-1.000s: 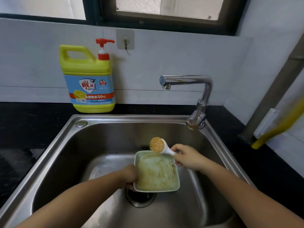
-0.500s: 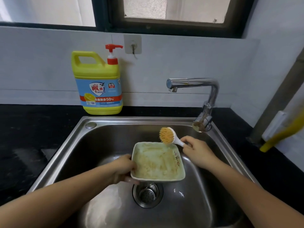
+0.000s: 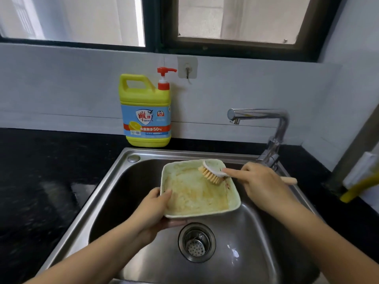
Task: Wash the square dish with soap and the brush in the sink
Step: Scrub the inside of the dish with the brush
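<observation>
A pale green square dish (image 3: 196, 193) smeared with yellowish residue is held tilted above the steel sink (image 3: 114, 181). My left hand (image 3: 158, 208) grips its near left corner, thumb on the rim and fingers underneath. My right hand (image 3: 262, 185) holds the white-headed brush (image 3: 213, 173) by its handle, index finger stretched along the neck. The orange bristles press on the dish's far right inner corner. The wooden handle end sticks out past my right hand. A yellow soap bottle (image 3: 146, 111) with a red pump stands on the counter behind the sink.
The chrome tap (image 3: 264, 124) stands at the sink's back right corner, spout pointing left, no water running. The drain strainer (image 3: 196, 242) lies below the dish. Black countertop (image 3: 41, 181) surrounds the sink. A yellow-handled object (image 3: 356, 189) leans at the right wall.
The dish has risen and come closer to the sink's back. The brush turned bristles-down and came onto the dish's far right corner. The view shifted upward.
</observation>
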Demonstrator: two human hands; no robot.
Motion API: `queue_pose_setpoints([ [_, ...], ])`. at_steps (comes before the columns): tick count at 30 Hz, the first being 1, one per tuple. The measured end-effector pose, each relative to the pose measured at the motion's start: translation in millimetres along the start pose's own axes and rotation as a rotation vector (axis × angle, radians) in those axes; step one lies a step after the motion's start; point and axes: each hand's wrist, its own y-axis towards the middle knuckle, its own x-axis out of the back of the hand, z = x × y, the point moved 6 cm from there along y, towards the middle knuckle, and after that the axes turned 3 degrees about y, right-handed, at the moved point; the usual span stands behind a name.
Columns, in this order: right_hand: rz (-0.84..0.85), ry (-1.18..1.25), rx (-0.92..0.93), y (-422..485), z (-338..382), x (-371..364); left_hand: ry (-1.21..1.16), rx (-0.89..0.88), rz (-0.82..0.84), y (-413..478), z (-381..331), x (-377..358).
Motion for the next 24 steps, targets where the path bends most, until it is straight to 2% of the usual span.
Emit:
queue_pose_setpoints([
  [5,-0.083,-0.317,0.329,7,31,21,-0.054,-0.066,0.014,5,-6,5],
  [7,0.022,-0.392,0.422,4,50,30,-0.056,-0.075,0.008,6,-7,9],
  [8,0.13,-0.423,0.437,1,59,32,-0.055,-0.08,0.005,7,-8,11],
  [10,0.337,-0.458,0.382,-3,66,31,-0.045,-0.095,0.009,8,-9,14],
  [12,0.395,-0.48,0.353,-6,77,30,-0.025,-0.111,0.017,8,-10,15],
  [15,0.33,-0.4,0.378,-2,95,11,0.004,-0.091,0.054,8,-7,10],
  [17,0.225,-0.415,0.452,7,105,-4,0.008,-0.067,0.08,8,-3,7],
  [19,0.213,-0.502,0.413,21,107,-12,0.001,-0.054,0.085,10,-1,7],
  [21,0.181,-0.507,0.282,30,100,-8,-0.003,-0.05,0.081,11,-1,7],
  [22,0.189,-0.512,0.215,31,90,-6,0.003,-0.048,0.08,12,0,8],
  [24,0.263,-0.469,0.203,27,84,0,0.021,-0.043,0.078,13,2,8],
])
